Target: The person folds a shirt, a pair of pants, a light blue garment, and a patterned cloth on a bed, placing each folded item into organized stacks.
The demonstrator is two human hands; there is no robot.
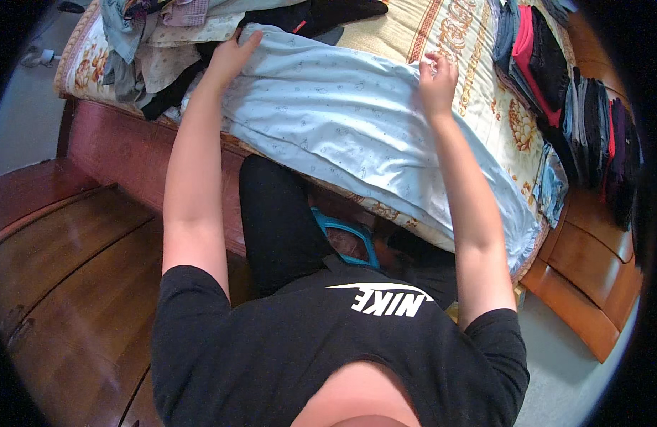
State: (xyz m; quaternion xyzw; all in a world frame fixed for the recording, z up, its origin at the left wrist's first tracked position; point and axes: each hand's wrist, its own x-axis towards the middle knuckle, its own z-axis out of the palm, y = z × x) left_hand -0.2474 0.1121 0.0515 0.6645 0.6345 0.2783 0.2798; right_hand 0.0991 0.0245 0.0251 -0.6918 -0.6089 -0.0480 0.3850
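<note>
A light blue cloth [333, 112] with small printed figures lies spread and wrinkled across the bed before me. My left hand [233, 58] rests at its far left corner, thumb and forefinger apart; its other fingers are hard to see. At the far right edge of the cloth is my right hand [439, 82], with its fingers bent and slightly apart. Whether those fingertips pinch the fabric is unclear. The cloth's right end runs beneath my right forearm to the near edge of the bed.
Rumpled clothes [152, 58] are heaped at the left. Black garments [317, 16] lie beyond the cloth. Folded trousers [539, 58] and a row of folded dark clothes [595, 128] line the right side, by the wooden bed end [584, 267]. A blue plastic stool [368, 243] shows below me.
</note>
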